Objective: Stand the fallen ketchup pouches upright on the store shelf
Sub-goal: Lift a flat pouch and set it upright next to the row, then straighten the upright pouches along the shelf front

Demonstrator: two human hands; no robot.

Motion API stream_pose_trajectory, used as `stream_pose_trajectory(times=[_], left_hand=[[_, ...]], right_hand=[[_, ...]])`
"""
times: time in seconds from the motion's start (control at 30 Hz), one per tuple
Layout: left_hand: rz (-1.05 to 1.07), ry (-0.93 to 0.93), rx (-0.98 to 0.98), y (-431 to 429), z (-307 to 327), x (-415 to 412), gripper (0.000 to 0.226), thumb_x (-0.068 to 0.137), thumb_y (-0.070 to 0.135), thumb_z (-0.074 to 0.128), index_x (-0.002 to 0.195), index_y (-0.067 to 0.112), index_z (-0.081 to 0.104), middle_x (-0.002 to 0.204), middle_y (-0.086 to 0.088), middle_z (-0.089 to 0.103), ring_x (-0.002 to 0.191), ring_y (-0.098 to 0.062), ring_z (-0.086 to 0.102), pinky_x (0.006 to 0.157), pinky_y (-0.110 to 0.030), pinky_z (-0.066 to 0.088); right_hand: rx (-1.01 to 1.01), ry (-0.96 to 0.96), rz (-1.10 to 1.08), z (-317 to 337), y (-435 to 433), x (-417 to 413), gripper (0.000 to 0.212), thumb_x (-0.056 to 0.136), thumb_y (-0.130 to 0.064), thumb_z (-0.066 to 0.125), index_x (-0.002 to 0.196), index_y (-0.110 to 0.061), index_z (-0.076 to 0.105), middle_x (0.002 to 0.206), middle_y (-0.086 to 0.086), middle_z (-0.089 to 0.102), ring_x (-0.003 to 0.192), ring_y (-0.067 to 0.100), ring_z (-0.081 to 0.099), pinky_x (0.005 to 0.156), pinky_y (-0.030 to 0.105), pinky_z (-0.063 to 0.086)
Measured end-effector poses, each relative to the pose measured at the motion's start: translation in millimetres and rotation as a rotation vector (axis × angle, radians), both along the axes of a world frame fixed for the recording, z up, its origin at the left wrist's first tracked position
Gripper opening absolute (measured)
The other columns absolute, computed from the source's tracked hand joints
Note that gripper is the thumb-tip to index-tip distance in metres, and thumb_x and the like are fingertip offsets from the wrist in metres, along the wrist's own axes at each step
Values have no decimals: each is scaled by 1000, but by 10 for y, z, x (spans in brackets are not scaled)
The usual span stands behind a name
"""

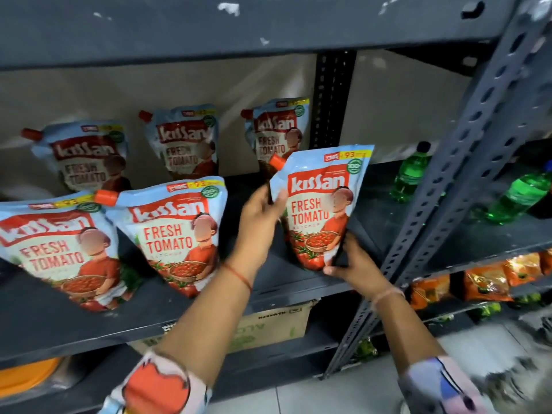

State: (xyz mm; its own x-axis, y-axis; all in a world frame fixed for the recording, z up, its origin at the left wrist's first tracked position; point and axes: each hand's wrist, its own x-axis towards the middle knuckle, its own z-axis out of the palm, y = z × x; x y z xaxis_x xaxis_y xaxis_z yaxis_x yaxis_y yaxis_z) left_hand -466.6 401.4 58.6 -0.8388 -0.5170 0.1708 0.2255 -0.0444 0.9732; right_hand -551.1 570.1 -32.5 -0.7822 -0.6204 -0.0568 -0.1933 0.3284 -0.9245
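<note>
Several blue and red ketchup pouches with orange caps stand on a dark grey shelf [74, 324]. Three stand in a back row: left [86, 156], middle [185, 141], right [276, 130]. Two stand in front at the left [53, 249] and centre [176, 231]. A third front pouch [321, 204] stands upright at the right. My left hand [260, 213] grips its upper left edge below the cap. My right hand [355, 261] holds its lower right corner.
A perforated grey upright [442, 186] slants down just right of the held pouch. Green bottles [412, 171] stand on the adjoining shelf. Orange snack packets [484, 282] lie lower right. A cardboard box [274, 324] sits on the shelf below. The upper shelf's edge [239, 34] runs overhead.
</note>
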Motion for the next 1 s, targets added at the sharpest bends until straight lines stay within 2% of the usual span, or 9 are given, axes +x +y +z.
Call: stream_pose_trajectory(times=[0.07, 0.13, 0.2, 0.27, 0.37, 0.43, 0.53, 0.7, 1.0], left_hand=[[111, -71, -106, 61, -366, 460, 26, 81, 18, 60, 106, 25, 57, 105, 9, 62, 89, 12, 60, 78, -6, 45], [360, -130, -192, 57, -733, 1037, 26, 73, 28, 64, 98, 29, 60, 103, 1, 65, 95, -4, 63, 83, -17, 51], [591, -188, -254, -144, -983, 1465, 32, 69, 27, 68, 100, 25, 59, 102, -11, 63, 96, -24, 61, 84, -31, 52], [658, -291, -250, -494, -1100, 1654, 48, 69, 16, 73, 113, 19, 53, 114, -14, 58, 105, -28, 57, 89, -29, 49], [420, -390, -273, -940, -1091, 1614, 72, 64, 7, 78, 127, 11, 44, 129, -7, 50, 119, -20, 47, 100, -32, 36], [263, -388, -294, -1127, -1077, 1501, 79, 58, 7, 82, 126, 16, 42, 125, 0, 51, 115, -13, 46, 96, -26, 36], [165, -414, -242, -1277, -1064, 1371, 82, 54, 2, 83, 118, 28, 39, 114, 7, 54, 101, -2, 51, 81, -14, 40], [109, -407, -265, -1263, -1119, 1293, 79, 52, 6, 84, 103, 46, 39, 103, 27, 51, 87, 27, 48, 67, 4, 38], [76, -413, -308, -1140, -1021, 1249, 81, 57, 16, 83, 123, 30, 38, 113, 17, 52, 108, -4, 48, 86, -13, 38]], right_hand=[[27, 145, -186, -72, 92, 271, 83, 67, -10, 77, 135, -8, 30, 130, 2, 42, 127, 19, 37, 105, 34, 30], [15, 380, -374, -190, 100, 706, 64, 70, -19, 74, 126, -8, 45, 121, 11, 53, 117, 27, 49, 100, 33, 36], [-46, 477, -305, -255, -72, 1070, 48, 73, -28, 70, 116, -16, 53, 110, 7, 58, 108, 18, 53, 97, 19, 37], [-120, 338, -102, -196, -422, 1217, 50, 71, -36, 71, 117, -28, 51, 115, -6, 54, 111, 3, 48, 98, 7, 32], [-147, 26, 130, -50, -1051, 1134, 81, 62, -26, 81, 130, -25, 36, 129, -12, 41, 123, 3, 39, 103, 18, 33], [-100, -44, 244, -15, -1415, 1048, 91, 58, -17, 84, 132, -16, 32, 127, -11, 41, 121, 7, 39, 96, 14, 36], [-73, -41, 264, -45, -1672, 1011, 83, 55, -12, 85, 123, -15, 39, 114, -7, 53, 110, 13, 52, 76, 3, 40], [-89, -20, 197, -123, -1645, 957, 75, 54, -13, 85, 116, -18, 44, 114, 3, 61, 101, 12, 56, 80, 16, 45], [-71, -14, 207, -92, -1520, 881, 80, 55, -16, 86, 119, -22, 38, 115, -4, 53, 113, 17, 52, 86, 17, 44]])
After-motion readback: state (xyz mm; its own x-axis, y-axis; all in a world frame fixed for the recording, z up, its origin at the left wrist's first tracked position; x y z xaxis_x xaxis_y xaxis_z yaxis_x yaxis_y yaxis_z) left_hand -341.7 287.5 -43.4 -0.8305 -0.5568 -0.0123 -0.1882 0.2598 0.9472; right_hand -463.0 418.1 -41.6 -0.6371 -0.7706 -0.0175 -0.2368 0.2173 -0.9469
